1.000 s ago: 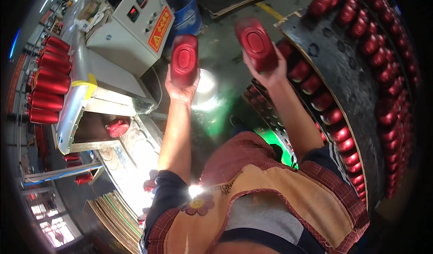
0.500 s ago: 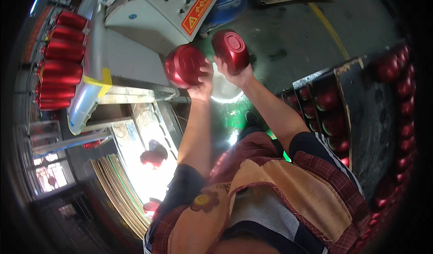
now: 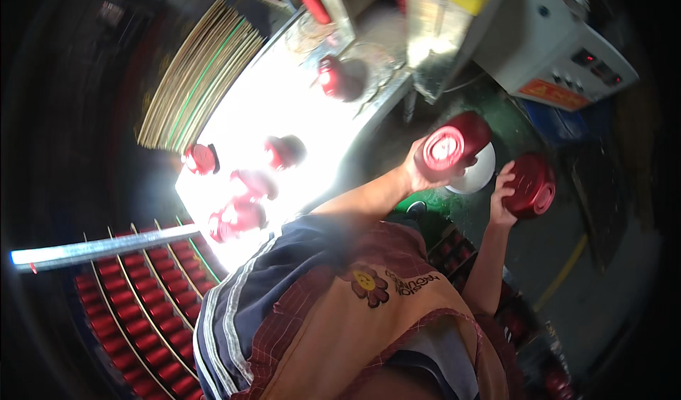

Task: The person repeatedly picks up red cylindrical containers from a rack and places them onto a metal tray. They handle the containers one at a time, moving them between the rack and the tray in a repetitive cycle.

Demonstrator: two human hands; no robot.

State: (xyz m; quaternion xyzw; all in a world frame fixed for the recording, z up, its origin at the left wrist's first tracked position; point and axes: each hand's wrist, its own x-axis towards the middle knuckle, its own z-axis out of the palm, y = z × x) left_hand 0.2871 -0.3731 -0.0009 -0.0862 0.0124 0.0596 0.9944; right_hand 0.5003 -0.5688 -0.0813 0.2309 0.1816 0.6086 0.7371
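Note:
My left hand (image 3: 418,171) is closed around a rounded red metal vessel (image 3: 472,132). Its ringed base faces toward me and to the left. A second red metal vessel (image 3: 528,187) is gripped in my right hand (image 3: 502,195), with the fingers wrapped over its left side and its base turned down to the right. Both are held in the air, apart from each other. Between and behind them, lower down, shows a round white surface (image 3: 477,171). My palms are hidden.
On my left a brightly lit table (image 3: 312,141) bears several red vessels (image 3: 282,151). A stack of thin boards (image 3: 206,80) stands beyond it. Racks of red vessels (image 3: 142,315) fill the lower left. A grey control box (image 3: 560,52) is at the far right.
The view has swung left, bringing the lit table and the racks of red vessels further into sight. Both hands keep their vessels, and the left one's base now shows.

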